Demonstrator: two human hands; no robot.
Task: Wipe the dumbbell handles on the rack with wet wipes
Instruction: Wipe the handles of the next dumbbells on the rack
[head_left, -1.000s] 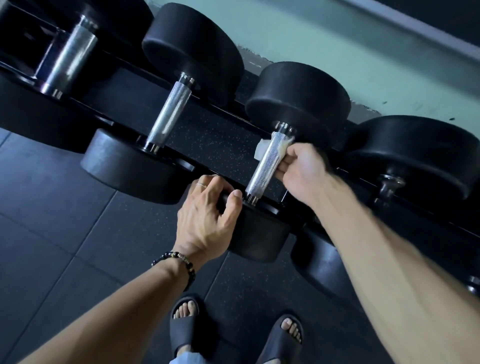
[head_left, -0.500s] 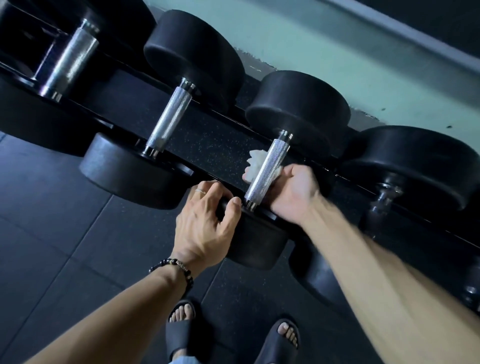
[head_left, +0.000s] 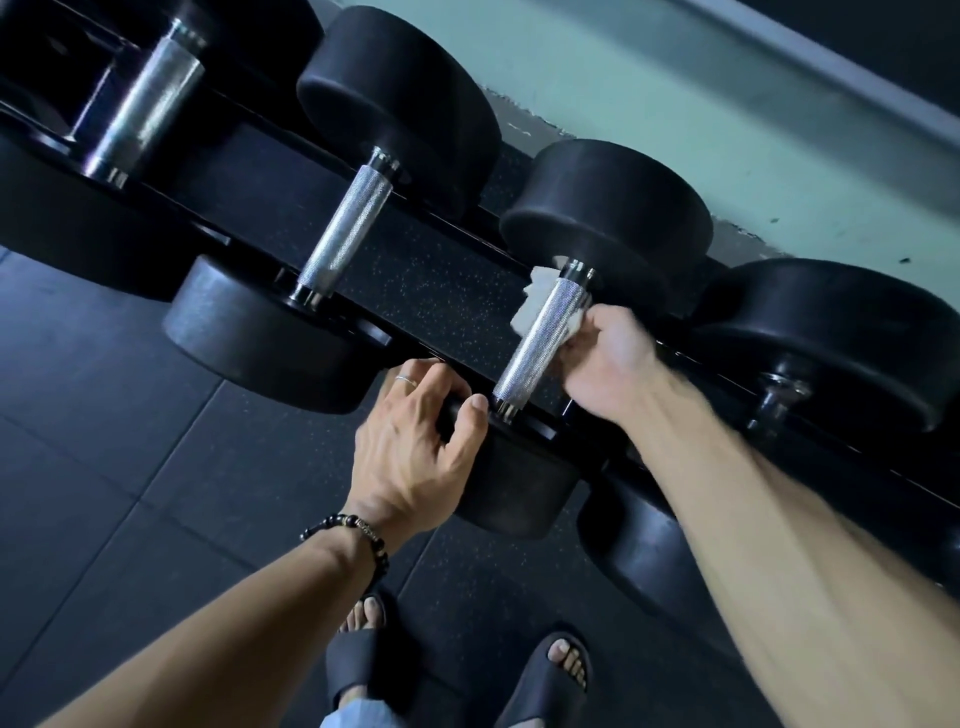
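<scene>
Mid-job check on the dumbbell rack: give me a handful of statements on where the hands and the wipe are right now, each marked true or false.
1. The right hand holds the white wet wipe against the knurled silver handle of the third black dumbbell. True.
2. The left hand rests flat on the dark rubber floor. False: it grips the near black rubber head of that same dumbbell.
3. The wipe lies at the upper part of the handle, near the far head. True.
4. The left wrist is bare. False: it wears a dark beaded bracelet.
5. The dumbbell being wiped has been lifted off the black rack. False: it sits on the rack.
</scene>
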